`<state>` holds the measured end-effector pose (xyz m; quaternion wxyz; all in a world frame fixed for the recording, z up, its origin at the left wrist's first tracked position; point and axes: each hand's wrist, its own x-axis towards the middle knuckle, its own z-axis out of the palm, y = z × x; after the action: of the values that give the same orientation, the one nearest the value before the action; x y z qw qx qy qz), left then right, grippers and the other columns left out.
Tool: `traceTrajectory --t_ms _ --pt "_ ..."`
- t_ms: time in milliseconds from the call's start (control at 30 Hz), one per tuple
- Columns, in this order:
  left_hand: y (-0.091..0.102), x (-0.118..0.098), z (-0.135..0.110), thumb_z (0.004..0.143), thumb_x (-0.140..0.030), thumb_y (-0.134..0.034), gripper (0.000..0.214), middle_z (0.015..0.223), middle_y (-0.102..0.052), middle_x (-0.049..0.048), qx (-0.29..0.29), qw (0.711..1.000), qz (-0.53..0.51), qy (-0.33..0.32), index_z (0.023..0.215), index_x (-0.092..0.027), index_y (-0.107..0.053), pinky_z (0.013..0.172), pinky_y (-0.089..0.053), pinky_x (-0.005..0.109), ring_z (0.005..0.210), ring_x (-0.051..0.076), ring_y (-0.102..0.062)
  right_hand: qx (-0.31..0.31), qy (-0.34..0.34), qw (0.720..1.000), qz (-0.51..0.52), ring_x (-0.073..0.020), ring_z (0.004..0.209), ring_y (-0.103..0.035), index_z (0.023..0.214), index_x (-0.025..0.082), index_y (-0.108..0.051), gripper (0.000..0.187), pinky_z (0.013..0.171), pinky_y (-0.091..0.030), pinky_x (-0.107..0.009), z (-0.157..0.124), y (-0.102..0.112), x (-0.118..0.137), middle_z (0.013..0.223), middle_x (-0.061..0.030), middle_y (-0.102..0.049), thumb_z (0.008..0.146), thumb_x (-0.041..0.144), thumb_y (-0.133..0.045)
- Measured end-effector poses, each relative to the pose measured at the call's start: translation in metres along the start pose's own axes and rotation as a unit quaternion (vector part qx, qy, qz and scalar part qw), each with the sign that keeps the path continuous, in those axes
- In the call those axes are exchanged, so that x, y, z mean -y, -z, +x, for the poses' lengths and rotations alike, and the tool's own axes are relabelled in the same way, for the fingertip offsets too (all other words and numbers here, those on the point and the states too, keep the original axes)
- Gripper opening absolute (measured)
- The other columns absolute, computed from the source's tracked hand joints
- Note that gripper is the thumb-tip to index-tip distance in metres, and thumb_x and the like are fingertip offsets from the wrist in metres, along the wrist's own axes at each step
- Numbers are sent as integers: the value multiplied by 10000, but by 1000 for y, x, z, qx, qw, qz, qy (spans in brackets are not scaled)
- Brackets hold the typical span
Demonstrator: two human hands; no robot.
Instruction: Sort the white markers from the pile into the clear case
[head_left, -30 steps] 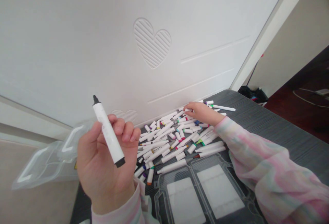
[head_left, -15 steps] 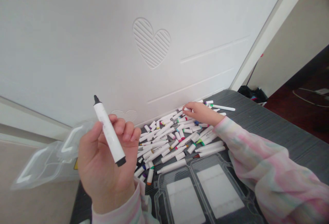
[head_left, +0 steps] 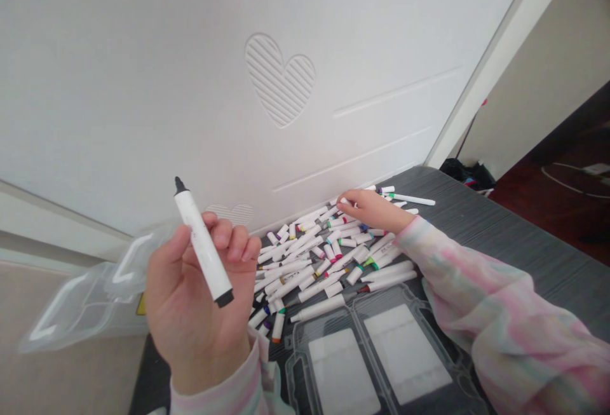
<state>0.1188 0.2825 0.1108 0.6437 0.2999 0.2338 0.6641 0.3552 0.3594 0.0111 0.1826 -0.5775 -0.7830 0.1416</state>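
Note:
In my left hand (head_left: 204, 300), palm up on the left, I hold an uncapped white marker (head_left: 204, 250) between thumb and fingers. Its dark tip points up and away, and its black end lies over the palm. My right hand (head_left: 369, 208) is at the far side of a heap of white markers and loose caps (head_left: 305, 250). Its thumb and fingers close on a small white marker cap (head_left: 345, 201), partly covered by the fingers. Coloured bands show on many of the caps in the heap.
A clear plastic case (head_left: 352, 319) with white inserts lies on the dark wood-grain tabletop (head_left: 476, 243) in front of me. Another clear plastic container (head_left: 81, 307) stands at the left. Behind the heap rises a white panel (head_left: 166, 84) with embossed hearts. Dark items (head_left: 469, 175) sit beyond the table's right end.
Almost nothing differs. My left hand keeps the marker in the same pose, and my right hand stays at the heap with a very slight shift left.

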Motion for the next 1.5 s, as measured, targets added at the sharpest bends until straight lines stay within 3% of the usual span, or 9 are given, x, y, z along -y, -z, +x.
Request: traceTrajectory --t_ms 433,1167,1500 --pt "-1 1 1 738 -277 -480 158 564 -378 -31 -8 1000 3 -2 703 -130 -530 473 -373 198 505 61 -358 -10 5 1000 16 -158 790 -574 893 148 -617 297 690 -374 -222 0 -2 -2 903 -70 -651 823 317 -382" --pt "0 1 0 748 -275 -471 165 573 -390 -29 5 1000 -3 -1 719 -120 -519 478 -378 198 518 62 -346 -1 1 1000 21 -160 895 -569 951 146 -586 263 785 -379 -224 0 -4 -6 969 -72 -645 804 203 -376" --pt "0 1 0 753 -276 -462 167 567 -380 -32 5 1000 0 -5 727 -122 -523 481 -379 199 514 61 -340 22 -17 1000 -11 -156 845 -571 939 140 -585 264 744 -378 -218 0 -1 -5 918 -68 -647 792 190 -372"
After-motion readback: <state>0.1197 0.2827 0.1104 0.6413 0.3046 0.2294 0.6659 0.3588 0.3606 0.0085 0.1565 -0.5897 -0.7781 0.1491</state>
